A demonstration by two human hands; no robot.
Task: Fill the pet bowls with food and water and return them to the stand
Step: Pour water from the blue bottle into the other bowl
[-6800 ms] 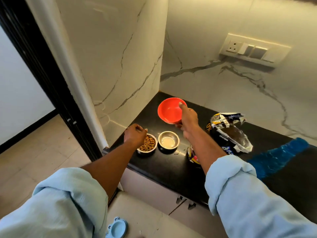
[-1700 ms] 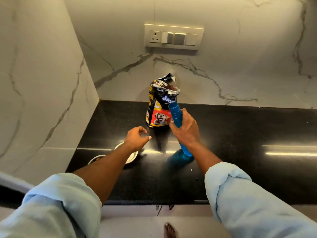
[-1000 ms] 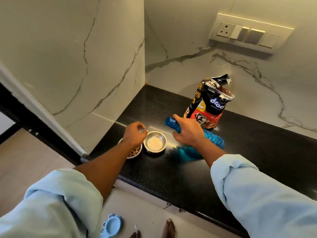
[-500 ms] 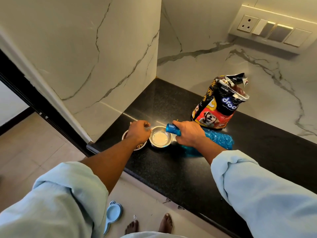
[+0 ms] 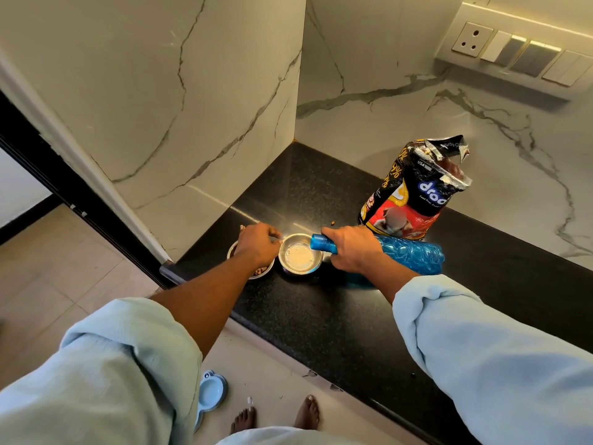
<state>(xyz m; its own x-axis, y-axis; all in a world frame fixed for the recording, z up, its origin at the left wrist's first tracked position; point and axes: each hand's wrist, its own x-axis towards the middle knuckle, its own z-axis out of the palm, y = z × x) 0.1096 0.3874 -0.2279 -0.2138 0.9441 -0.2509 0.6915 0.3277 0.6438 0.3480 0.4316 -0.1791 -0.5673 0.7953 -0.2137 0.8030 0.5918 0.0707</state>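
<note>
Two small steel pet bowls stand side by side near the left end of the black counter [image 5: 321,319]. The left bowl [image 5: 261,272] holds brown kibble and is mostly hidden under my left hand [image 5: 258,244], whose fingertips pinch the rim of the right bowl [image 5: 300,258]. My right hand [image 5: 353,248] grips a blue plastic water bottle [image 5: 410,255], tipped almost flat with its mouth over the right bowl's rim. That bowl shows a pale, shiny bottom. The light blue bowl stand [image 5: 210,391] lies on the floor below.
An open pet food bag [image 5: 417,194] stands upright behind the bottle, against the marble wall. A stray kibble piece [image 5: 333,223] lies on the counter near it. My bare feet [image 5: 276,419] are on the tiled floor by the stand. A switch panel [image 5: 519,56] is mounted upper right.
My right hand has lowered and tipped the blue bottle from upright until its mouth reaches the right bowl. My left hand has stayed over the bowls, now at the right bowl's rim.
</note>
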